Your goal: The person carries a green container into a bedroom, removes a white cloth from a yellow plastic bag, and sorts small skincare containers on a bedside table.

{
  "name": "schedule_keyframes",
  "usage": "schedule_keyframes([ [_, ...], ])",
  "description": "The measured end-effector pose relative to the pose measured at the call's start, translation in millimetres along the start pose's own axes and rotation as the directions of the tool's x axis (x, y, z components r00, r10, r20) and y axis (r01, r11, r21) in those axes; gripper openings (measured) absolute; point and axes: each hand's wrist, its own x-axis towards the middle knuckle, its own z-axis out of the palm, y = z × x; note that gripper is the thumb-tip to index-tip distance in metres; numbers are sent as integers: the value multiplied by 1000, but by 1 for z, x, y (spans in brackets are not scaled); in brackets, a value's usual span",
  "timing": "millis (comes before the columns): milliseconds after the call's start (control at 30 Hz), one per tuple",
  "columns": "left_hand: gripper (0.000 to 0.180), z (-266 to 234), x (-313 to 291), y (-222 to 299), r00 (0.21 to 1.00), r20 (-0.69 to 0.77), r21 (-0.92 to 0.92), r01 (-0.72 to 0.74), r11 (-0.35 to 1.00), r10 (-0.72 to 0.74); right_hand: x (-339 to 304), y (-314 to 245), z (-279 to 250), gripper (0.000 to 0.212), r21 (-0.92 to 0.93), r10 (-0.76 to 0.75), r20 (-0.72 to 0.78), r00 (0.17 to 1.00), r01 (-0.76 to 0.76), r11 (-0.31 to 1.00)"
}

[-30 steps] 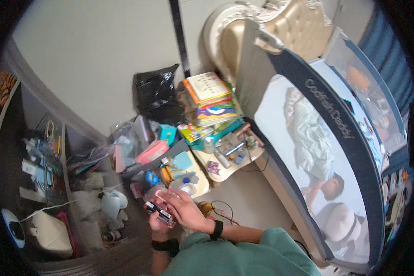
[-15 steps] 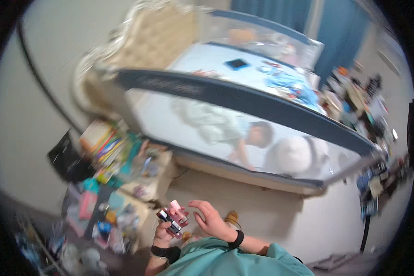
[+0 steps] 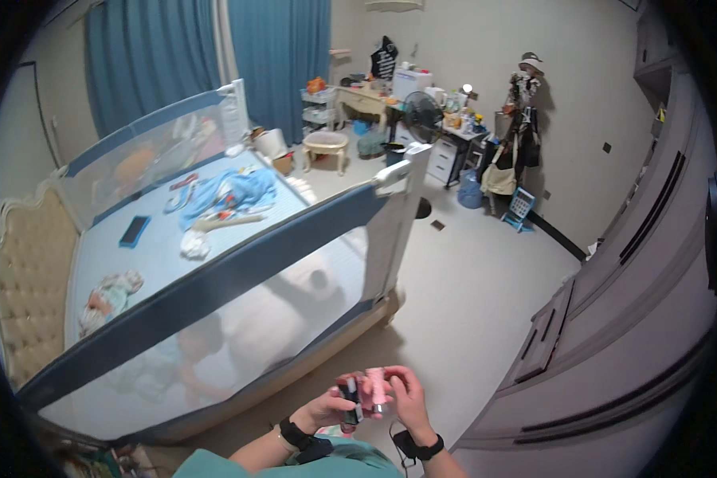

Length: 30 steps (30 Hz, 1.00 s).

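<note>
The small, slim pink cylinder [image 3: 376, 386], of what looks like plastic, stands in the gap between the two hands: just right of the left hand's fingers and directly left of the right hand [image 3: 413, 402], whose bent index finger and thumb come up to its far end. The right hand is thus the nearer to that upper end, its fingers curled in a narrow arch; whether they pinch the cylinder or only brush it, I cannot tell. The cylinder's long axis runs away from the wearer's body, nearly in line with the forearms' reach, leaning only slightly. Its body is an even, light pink, and its near end finishes in a darker, silvery band. The left hand [image 3: 322, 411] is closed around a short, glossy black tube with whitish label patches [image 3: 349, 404], thumb laid across it; this tube lies to the left of the pink one, roughly parallel and close by. Something reddish-pink shows behind the left hand's fingers, too blurred to name. Below each hand, a black fabric strap [image 3: 419, 446] circles the wrist, and beyond both hands stretches pale, smooth floor [image 3: 470, 311].
</note>
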Motion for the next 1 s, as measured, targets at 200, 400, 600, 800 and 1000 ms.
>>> schedule_keyframes([
  [200,39,-48,200,-65,939,69,-77,342,936,-337,78,24,-162,39,294,248,-54,967,-222,930],
  [400,48,-116,403,-101,905,188,-188,416,890,-383,197,82,-317,42,353,247,-111,963,-194,915],
  [600,48,-131,601,-128,939,253,-131,270,954,-231,291,125,-437,25,536,209,-504,838,114,837],
  [800,51,-214,713,-81,983,174,-17,68,998,-64,460,213,-512,24,354,148,-100,984,-104,930],
  [1000,36,-278,736,-11,893,-263,134,-341,930,365,637,221,-506,16,139,162,247,955,-200,970],
])
